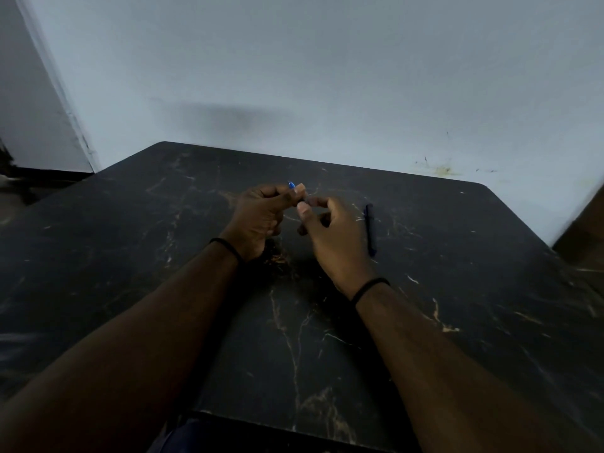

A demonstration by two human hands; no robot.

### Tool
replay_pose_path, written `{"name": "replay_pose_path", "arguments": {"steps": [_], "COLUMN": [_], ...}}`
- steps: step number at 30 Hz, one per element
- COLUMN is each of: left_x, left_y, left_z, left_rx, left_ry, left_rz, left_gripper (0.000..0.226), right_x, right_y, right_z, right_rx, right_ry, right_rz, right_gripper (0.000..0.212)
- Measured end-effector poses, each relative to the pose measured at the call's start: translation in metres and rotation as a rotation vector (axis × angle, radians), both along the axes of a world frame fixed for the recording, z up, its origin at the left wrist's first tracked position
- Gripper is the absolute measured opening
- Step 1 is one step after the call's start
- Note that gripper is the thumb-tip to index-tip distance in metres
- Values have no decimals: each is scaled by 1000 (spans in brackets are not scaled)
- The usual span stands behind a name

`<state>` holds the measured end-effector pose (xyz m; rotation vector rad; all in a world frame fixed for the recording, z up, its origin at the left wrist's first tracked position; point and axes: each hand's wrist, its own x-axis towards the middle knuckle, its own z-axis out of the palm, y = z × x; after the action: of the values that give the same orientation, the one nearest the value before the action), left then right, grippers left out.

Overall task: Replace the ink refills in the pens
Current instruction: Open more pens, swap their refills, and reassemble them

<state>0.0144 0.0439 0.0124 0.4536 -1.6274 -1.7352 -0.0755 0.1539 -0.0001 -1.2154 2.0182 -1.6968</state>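
writing/labels: none readable. Frame is dim and blurry; pens too small to show any brand or print.
left hand: curled nearly into a fist, raised just over the table. Thumb and fingers pinch a thin blue pen part; its blue tip pokes out above the knuckles, pointing up and away. Cannot tell whether it is a whole pen, a barrel or a refill, as most of it is hidden in the grip.
right hand: half closed, back of hand toward camera. Thumb and forefinger come together at the left fingertips, right where the blue part leaves the left hand. Looks like it pinches the near end of the same part, but the contact spot is blurred, so no firm call. Other fingers loosely bent, not gripping anything visible.
hands together: fingertips touching or almost touching, meeting in the middle of the table.
second pen: dark blue, lying flat on the table just right of the right hand, apart from it. Long axis runs roughly away from the person.
wrists: thin black band on each, left band and right band.
table: black marble-look top with pale veins, under both hands.
wall: plain pale, beyond the hands at the table's far edge.
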Motion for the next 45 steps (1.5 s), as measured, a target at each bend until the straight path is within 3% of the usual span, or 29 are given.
{"name": "replay_pose_path", "arguments": {"steps": [3,7,11,16,21,25,35,37,39,45], "left_x": [-1,-3,-2,-1,1,-1,2,4,7,2], "left_y": [-1,-4,-3,1,2,-1,-21,-27,-30,-12], "left_z": [-1,-4,-4,-1,3,5,7,7,4,-6], "left_rx": [-5,-8,-18,-8,10,62,89,-3,-229,-806], "left_ry": [4,-3,-7,-12,-21,47,43,-22,-202,-749], "left_rz": [11,28,41,68,123,252,664,766,790,453], "left_gripper": [45,54,41,46,38,32,34,34,39,42], "right_x": [-1,-2,-2,-3,-5,-5,-7,-7,-6,-8], "right_y": [1,3,3,2,2,2,5,5,5,6], "right_z": [1,3,2,-1,-4,-4,-1,0,1,2], "right_rx": [20,-5,-53,-70,-85,23,45,-5,-48,-136], "right_ry": [54,99,108,201,211,237,293,266,231,208], "right_rz": [-20,-44,-51,-98,-162,-102,-154,-168,-193,-226], "right_gripper": [37,27,18,12,21,8,15,16,16,7]}}
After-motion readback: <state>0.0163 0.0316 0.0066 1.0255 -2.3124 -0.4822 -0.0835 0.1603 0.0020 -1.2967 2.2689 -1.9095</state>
